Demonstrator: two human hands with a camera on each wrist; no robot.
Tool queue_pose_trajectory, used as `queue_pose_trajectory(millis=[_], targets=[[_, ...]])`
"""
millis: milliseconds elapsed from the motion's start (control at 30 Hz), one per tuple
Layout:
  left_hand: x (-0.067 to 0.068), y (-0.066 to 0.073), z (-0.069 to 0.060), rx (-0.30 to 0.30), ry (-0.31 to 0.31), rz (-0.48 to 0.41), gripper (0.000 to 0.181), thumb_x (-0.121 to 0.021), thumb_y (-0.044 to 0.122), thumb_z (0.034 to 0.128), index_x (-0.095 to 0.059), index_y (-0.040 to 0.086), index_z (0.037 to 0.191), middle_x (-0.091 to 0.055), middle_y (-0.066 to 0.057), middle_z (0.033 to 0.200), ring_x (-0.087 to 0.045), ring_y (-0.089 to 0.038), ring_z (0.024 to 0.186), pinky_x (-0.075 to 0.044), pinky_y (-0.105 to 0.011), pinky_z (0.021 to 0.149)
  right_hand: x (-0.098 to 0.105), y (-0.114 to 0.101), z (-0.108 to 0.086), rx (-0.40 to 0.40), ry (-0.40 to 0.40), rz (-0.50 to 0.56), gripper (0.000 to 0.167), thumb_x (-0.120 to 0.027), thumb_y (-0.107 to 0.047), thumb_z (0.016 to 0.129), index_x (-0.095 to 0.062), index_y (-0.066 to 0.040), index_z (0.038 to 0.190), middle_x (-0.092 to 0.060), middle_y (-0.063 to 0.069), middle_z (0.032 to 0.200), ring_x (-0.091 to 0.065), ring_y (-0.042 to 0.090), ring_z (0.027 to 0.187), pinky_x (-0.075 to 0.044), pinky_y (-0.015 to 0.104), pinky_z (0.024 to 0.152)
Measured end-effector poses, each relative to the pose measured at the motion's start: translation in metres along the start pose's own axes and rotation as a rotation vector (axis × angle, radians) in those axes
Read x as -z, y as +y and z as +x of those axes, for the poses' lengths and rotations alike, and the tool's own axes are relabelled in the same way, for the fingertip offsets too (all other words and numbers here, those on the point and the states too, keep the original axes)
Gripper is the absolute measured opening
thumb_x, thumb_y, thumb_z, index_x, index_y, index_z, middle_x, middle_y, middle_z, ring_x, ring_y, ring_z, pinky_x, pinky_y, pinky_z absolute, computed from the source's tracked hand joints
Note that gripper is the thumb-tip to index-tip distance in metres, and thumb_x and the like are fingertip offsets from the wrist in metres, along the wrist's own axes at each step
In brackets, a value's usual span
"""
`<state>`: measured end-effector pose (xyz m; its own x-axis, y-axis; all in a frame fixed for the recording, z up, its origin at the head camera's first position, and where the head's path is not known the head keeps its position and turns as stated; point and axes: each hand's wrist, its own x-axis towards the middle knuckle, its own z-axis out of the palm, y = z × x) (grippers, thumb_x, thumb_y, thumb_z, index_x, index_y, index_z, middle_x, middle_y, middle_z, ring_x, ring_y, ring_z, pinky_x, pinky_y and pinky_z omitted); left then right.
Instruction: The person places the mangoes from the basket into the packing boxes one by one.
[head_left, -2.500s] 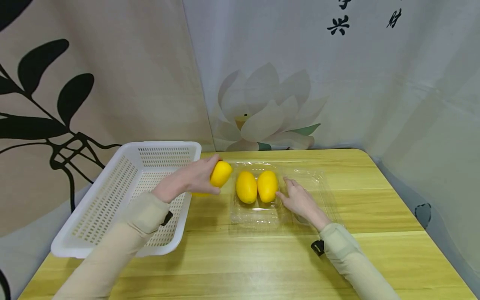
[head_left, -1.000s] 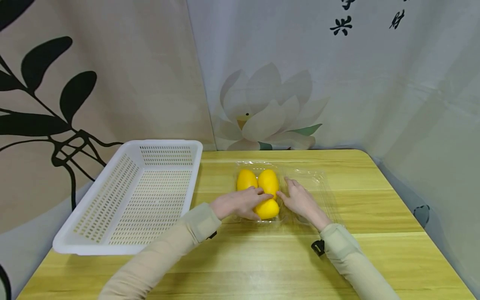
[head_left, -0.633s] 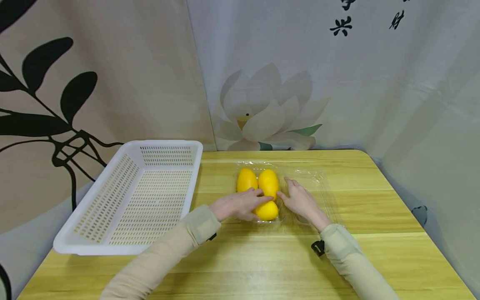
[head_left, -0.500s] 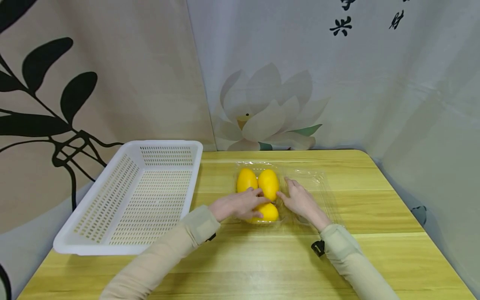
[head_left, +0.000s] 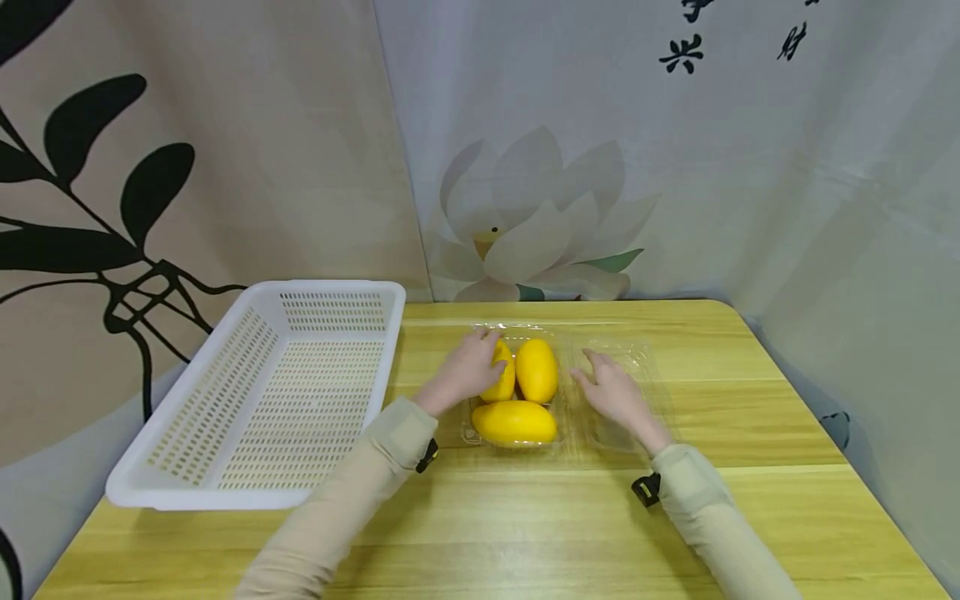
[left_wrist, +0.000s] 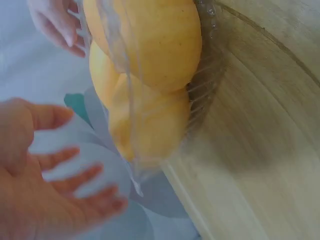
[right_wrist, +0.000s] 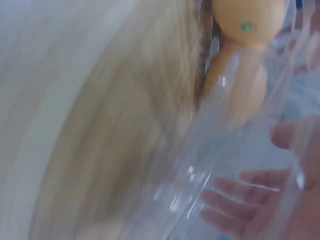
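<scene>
One wooden table (head_left: 525,525) bears one white basket (head_left: 202,500) and, with the basket at its nine o'clock, one clear box (head_left: 525,330), lid (head_left: 622,354) open toward three; inside lie three yellow fruits (head_left: 515,423), at eleven, one and six o'clock. The left hand (head_left: 468,364), fingers spread, overlaps the eleven o'clock fruit; the right hand (head_left: 615,393), loosely spread, is at the lid; I cannot tell whether either touches. Half a second ago the left hand partly covered the six o'clock fruit, now uncovered

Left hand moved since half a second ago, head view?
Yes: left hand has shifted away from the person and slightly left, judged against the white basket, which sits in the same place.
</scene>
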<state>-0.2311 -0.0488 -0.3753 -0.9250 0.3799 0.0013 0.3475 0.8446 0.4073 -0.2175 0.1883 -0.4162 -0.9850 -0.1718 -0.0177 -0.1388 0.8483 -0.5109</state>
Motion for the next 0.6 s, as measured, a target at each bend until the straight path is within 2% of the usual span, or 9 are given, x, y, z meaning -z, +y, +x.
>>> queue_pose_trajectory(millis=[133, 200, 233, 267, 333, 400, 467, 533, 600], targets=[[0.0, -0.007, 0.001, 0.171, 0.002, -0.048, 0.062, -0.055, 0.011, 0.0916, -0.029, 0.002, 0.147, -0.031, -0.023, 0.151, -0.034, -0.037, 0.139, -0.038, -0.048, 0.11, 0.009, 0.014, 0.001, -0.019, 0.026, -0.033, 0.061, -0.043, -0.032, 0.1, -0.03, 0.009, 0.143, -0.035, 0.032, 0.145, -0.034, 0.048, 0.134, -0.03, 0.058, 0.11], [0.0, -0.009, 0.001, 0.231, -0.021, -0.067, 0.067, -0.053, 0.006, 0.0894, -0.023, 0.002, 0.149, -0.027, -0.024, 0.153, -0.032, -0.036, 0.139, -0.04, -0.047, 0.108, 0.014, 0.022, 0.002, -0.036, 0.036, -0.061, 0.06, -0.044, -0.03, 0.1, -0.031, 0.011, 0.142, -0.035, 0.034, 0.144, -0.035, 0.05, 0.131, -0.032, 0.06, 0.107], [-0.001, -0.009, 0.001, 0.258, -0.033, -0.074, 0.07, -0.053, 0.004, 0.088, -0.021, 0.002, 0.15, -0.026, -0.024, 0.153, -0.034, -0.036, 0.139, -0.044, -0.045, 0.104, 0.016, 0.027, 0.002, -0.047, 0.042, -0.08, 0.06, -0.044, -0.029, 0.1, -0.031, 0.011, 0.142, -0.035, 0.035, 0.143, -0.035, 0.051, 0.131, -0.033, 0.06, 0.107], [-0.002, -0.009, 0.001, 0.281, -0.046, -0.079, 0.072, -0.053, 0.003, 0.087, -0.019, 0.002, 0.151, -0.026, -0.025, 0.153, -0.041, -0.036, 0.133, -0.048, -0.042, 0.098, 0.018, 0.03, 0.002, -0.068, 0.043, -0.097, 0.06, -0.044, -0.029, 0.099, -0.03, 0.011, 0.142, -0.035, 0.036, 0.143, -0.036, 0.052, 0.13, -0.034, 0.061, 0.105], [-0.003, -0.009, 0.001, 0.319, -0.066, -0.084, 0.076, -0.054, 0.001, 0.0855, -0.016, 0.002, 0.151, -0.032, -0.027, 0.15, -0.057, -0.032, 0.111, -0.054, -0.034, 0.078, 0.021, 0.037, 0.001, -0.113, 0.037, -0.131, 0.062, -0.044, -0.029, 0.099, -0.03, 0.013, 0.141, -0.033, 0.037, 0.143, -0.037, 0.054, 0.127, -0.037, 0.062, 0.102], [-0.004, -0.009, 0.002, 0.349, -0.09, -0.078, 0.079, -0.054, 0.0, 0.0846, -0.012, 0.002, 0.152, -0.047, -0.027, 0.137, -0.06, -0.024, 0.079, -0.048, -0.027, 0.058, 0.024, 0.043, 0.0, -0.16, 0.021, -0.156, 0.063, -0.044, -0.03, 0.099, -0.029, 0.015, 0.14, -0.033, 0.04, 0.141, -0.038, 0.056, 0.124, -0.038, 0.063, 0.1], [-0.006, -0.008, 0.002, 0.367, -0.111, -0.057, 0.078, -0.054, 0.002, 0.0854, -0.011, 0.0, 0.151, -0.062, -0.023, 0.111, -0.048, -0.017, 0.054, -0.039, -0.022, 0.045, 0.028, 0.048, -0.001, -0.212, -0.01, -0.167, 0.064, -0.044, -0.03, 0.098, -0.028, 0.017, 0.14, -0.033, 0.041, 0.139, -0.039, 0.057, 0.122, -0.039, 0.063, 0.099], [-0.007, -0.008, 0.002, 0.372, -0.122, -0.039, 0.077, -0.053, 0.002, 0.0862, -0.011, -0.002, 0.151, -0.062, -0.014, 0.081, -0.039, -0.012, 0.046, -0.033, -0.02, 0.041, 0.03, 0.052, -0.002, -0.252, -0.043, -0.177, 0.064, -0.043, -0.03, 0.098, -0.029, 0.019, 0.137, -0.034, 0.043, 0.136, -0.04, 0.057, 0.12, -0.04, 0.063, 0.097], [-0.007, -0.008, 0.002, 0.372, -0.125, -0.029, 0.075, -0.052, 0.001, 0.0867, -0.012, -0.005, 0.15, -0.052, -0.007, 0.062, -0.035, -0.011, 0.043, -0.03, -0.019, 0.039, 0.033, 0.055, -0.004, -0.282, -0.063, -0.183, 0.061, -0.043, -0.029, 0.097, -0.036, 0.02, 0.132, -0.04, 0.044, 0.129, -0.047, 0.055, 0.112, -0.045, 0.06, 0.09]])
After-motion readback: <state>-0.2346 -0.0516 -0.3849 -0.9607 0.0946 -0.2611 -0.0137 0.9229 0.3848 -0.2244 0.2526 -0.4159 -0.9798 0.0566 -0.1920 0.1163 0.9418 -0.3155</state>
